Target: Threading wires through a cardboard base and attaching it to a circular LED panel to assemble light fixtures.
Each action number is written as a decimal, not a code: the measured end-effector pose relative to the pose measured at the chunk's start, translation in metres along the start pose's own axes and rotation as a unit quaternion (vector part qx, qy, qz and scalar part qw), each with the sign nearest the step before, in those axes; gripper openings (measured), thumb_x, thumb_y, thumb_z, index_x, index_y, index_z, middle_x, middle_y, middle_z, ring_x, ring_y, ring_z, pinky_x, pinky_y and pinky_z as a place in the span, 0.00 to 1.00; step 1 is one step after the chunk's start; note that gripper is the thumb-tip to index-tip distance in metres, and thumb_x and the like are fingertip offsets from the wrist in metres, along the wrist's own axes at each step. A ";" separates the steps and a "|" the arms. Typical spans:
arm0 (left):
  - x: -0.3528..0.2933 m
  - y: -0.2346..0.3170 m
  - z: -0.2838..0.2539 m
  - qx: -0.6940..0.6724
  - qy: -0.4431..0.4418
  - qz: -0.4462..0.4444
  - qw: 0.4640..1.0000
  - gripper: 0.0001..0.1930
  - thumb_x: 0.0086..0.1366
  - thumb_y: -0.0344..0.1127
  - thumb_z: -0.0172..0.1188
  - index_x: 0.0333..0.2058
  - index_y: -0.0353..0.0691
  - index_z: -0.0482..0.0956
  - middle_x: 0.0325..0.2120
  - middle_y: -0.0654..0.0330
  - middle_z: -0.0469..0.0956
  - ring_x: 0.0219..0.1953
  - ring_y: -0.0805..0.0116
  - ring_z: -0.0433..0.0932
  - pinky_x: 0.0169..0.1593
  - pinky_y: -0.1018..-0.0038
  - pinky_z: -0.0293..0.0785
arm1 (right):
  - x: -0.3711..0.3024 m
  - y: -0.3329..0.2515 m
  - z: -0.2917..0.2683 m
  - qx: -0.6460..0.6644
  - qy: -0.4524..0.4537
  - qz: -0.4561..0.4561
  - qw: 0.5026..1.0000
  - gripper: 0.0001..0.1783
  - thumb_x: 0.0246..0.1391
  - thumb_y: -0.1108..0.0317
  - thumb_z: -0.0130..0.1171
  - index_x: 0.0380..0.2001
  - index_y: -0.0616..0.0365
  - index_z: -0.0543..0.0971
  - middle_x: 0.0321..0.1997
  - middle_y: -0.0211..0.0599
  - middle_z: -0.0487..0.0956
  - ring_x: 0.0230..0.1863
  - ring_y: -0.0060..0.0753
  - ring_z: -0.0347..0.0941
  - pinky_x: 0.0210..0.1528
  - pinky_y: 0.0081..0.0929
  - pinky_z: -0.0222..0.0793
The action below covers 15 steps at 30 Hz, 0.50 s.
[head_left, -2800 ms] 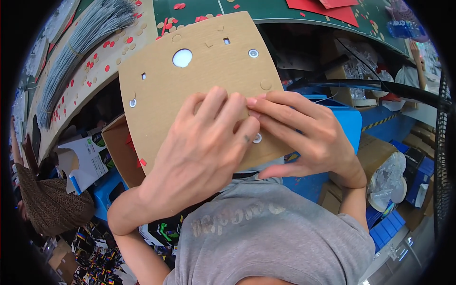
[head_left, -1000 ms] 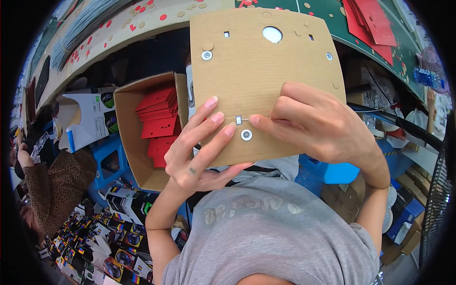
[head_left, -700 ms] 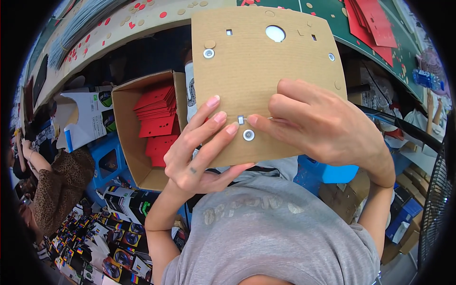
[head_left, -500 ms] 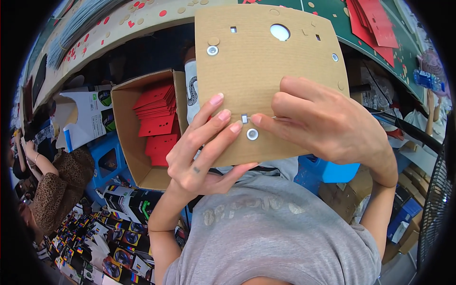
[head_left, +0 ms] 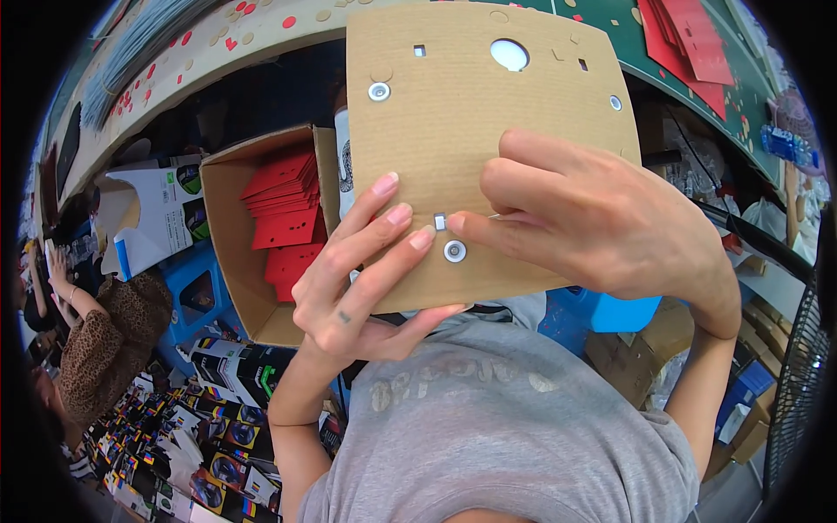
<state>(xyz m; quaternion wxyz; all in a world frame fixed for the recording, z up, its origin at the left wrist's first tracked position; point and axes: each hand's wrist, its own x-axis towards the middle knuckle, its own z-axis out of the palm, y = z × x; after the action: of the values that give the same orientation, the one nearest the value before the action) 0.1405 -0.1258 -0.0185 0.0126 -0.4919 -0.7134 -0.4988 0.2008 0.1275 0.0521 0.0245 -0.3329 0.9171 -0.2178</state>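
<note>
A flat brown cardboard panel (head_left: 453,139) is tilted up in front of my chest. It has a large round hole, small rectangular slots and several white ring-shaped fittings (head_left: 454,251). My left hand (head_left: 349,292) grips its lower left part, fingers on the face and thumb along the bottom edge. My right hand (head_left: 602,222) is closed in a pinch over the panel, its thumb tip beside a small slot (head_left: 440,221) near the left fingertips. A thin pale wire (head_left: 495,215) shows at the right hand's fingers; its ends are hidden.
An open cardboard box (head_left: 228,253) of red cards (head_left: 283,200) stands left of the panel. Behind is a table with a bundle of grey wires (head_left: 148,52), scattered cut-outs and red sheets (head_left: 689,44). A black fan (head_left: 798,375) is at right; another person (head_left: 109,340) sits at left.
The panel and both hands have shifted slightly left. My right hand remains pinched beside the slot, and my left hand keeps its grip.
</note>
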 end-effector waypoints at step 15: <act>-0.001 0.006 -0.006 0.017 -0.033 -0.013 0.999 0.29 0.50 0.40 0.80 0.48 0.31 0.83 0.49 0.45 0.79 0.56 0.34 0.78 0.57 0.48 0.81 | -0.007 0.002 0.024 0.048 0.140 -0.015 0.989 0.29 0.29 0.70 0.64 0.43 0.70 0.84 0.31 0.37 0.73 0.30 0.35 0.71 0.27 0.30 0.70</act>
<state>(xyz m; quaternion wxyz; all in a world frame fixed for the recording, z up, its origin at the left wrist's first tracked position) 0.1423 -0.1306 -0.0113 -0.0087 -0.4986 -0.7281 -0.4702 0.2097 0.1239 0.0294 -0.0912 -0.3115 0.8948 -0.3066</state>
